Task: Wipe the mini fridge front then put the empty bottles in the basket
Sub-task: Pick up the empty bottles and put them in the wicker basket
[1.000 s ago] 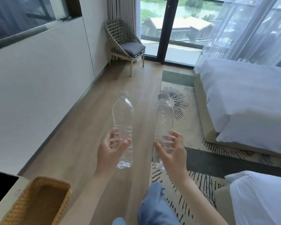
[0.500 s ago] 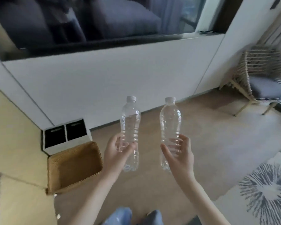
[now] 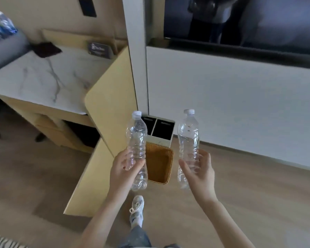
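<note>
I hold two clear empty plastic bottles with white caps, both upright. My left hand grips the left bottle around its lower half. My right hand grips the right bottle the same way. On the floor beyond and between the two bottles sits a woven brown basket, open side up, nothing visible inside. The left bottle hides part of the basket's left side. No mini fridge is recognisable in this view.
A white two-slot bin stands against the wall just behind the basket. A yellow desk side panel and a marble desktop lie to the left. My white shoe is on the wooden floor below the bottles. White wall panel to the right.
My view has swung left from the bed and window to the desk corner. The basket now lies straight ahead between the bottles and closer. Both hands keep the same grip.
</note>
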The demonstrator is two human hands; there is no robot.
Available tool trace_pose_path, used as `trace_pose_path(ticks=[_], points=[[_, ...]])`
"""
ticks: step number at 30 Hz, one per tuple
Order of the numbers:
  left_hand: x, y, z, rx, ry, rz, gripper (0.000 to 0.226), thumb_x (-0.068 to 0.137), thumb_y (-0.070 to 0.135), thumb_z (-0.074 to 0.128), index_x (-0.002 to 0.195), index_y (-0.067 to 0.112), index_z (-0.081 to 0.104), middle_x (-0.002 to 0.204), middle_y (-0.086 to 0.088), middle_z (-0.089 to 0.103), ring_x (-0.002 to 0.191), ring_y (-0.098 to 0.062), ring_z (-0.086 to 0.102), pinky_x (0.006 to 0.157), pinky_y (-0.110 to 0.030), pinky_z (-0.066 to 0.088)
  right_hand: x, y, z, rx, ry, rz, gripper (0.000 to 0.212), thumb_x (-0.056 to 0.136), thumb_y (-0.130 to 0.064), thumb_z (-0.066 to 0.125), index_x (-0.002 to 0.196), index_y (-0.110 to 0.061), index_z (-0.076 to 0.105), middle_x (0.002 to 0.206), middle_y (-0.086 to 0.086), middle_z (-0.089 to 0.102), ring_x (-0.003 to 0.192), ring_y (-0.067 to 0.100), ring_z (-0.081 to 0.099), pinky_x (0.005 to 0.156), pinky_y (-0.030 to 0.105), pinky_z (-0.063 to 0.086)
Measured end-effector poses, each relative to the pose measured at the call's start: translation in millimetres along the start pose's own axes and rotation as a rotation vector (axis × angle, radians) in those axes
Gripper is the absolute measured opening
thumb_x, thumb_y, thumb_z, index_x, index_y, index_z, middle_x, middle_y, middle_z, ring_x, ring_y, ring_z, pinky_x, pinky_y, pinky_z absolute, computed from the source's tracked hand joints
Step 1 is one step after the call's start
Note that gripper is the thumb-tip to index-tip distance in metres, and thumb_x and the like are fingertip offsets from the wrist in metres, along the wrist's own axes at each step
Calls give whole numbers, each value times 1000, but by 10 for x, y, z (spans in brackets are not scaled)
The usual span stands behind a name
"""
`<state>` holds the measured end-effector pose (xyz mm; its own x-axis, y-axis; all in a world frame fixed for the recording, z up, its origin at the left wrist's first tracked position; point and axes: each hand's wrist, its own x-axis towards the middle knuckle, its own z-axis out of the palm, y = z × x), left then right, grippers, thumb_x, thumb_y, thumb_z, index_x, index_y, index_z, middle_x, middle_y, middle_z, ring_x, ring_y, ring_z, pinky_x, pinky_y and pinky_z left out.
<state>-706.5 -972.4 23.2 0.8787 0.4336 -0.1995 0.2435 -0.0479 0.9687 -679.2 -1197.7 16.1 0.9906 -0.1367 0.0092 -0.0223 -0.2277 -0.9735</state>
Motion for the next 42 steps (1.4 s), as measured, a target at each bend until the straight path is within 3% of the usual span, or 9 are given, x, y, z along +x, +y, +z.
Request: trace_pose_path(ticks=[2,6,10,16,18,23,34,38,42], points=[[368,-59,-173,26,16,3,48,76,34,85,118,40,62,119,10,65,109,-13,65,78,-20,56,238,-8,326,5,-10,12,47,81,-33,80,114,-43,48,99,-23,70,84,2,71,69,17,56],[1107,-28,-400,67,-8,27,47,77,31,83,119,38,61,120,14,62,108,-5,62,89,-35,56,726,-28,887,36,12,54,46,83,-29,80,116,-37,49,96,-22,71,82,3,71,66,14,54],[1726,95,-423,105,-72,16,51,79,36,81,124,36,58,123,17,59,111,-2,58,82,-19,48,1147,-37,1291,18,24,95,47,83,-31,79,119,-31,49,93,-20,71,80,5,71,67,22,59],[2582,-120,-152,150,-152,-53,48,79,36,81,121,41,58,122,18,59,113,-6,59,89,-29,52,1742,325,1712,5,52,181,46,83,-34,79,118,-31,49,94,-18,72,79,6,72,65,21,57],[2801,-318,-29,170,-149,-93,53,78,40,81,125,36,57,124,17,58,114,-8,58,91,-39,55,1923,552,1827,-6,32,225,46,83,-34,79,118,-30,49,95,-19,71,79,6,72,67,24,58],[3292,-978,341,212,-111,-162,59,72,47,82,124,34,58,121,18,59,111,-5,59,76,-10,49,2349,1361,2080,-35,-16,274,43,83,-37,78,114,-35,48,98,-22,70,82,4,72,70,26,60],[4054,-2787,992,329,-112,-305,53,76,35,83,124,33,59,116,20,61,101,8,59,69,0,43,2831,3301,2636,-87,-86,383,56,79,-51,74,123,-35,43,97,-19,70,84,1,71,73,30,58],[4355,-3479,1074,312,-98,-357,52,76,33,84,123,31,60,118,16,61,104,1,61,69,-9,48,2827,3953,2901,-100,-84,424,57,76,-54,72,121,-35,42,97,-22,68,83,2,71,74,33,60],[4570,-4081,1132,320,-124,-404,58,75,43,83,127,35,57,121,20,59,98,11,58,81,-24,51,2790,4494,3127,-135,-78,437,52,79,-49,73,118,-40,40,95,-22,69,82,-2,69,68,13,53]])
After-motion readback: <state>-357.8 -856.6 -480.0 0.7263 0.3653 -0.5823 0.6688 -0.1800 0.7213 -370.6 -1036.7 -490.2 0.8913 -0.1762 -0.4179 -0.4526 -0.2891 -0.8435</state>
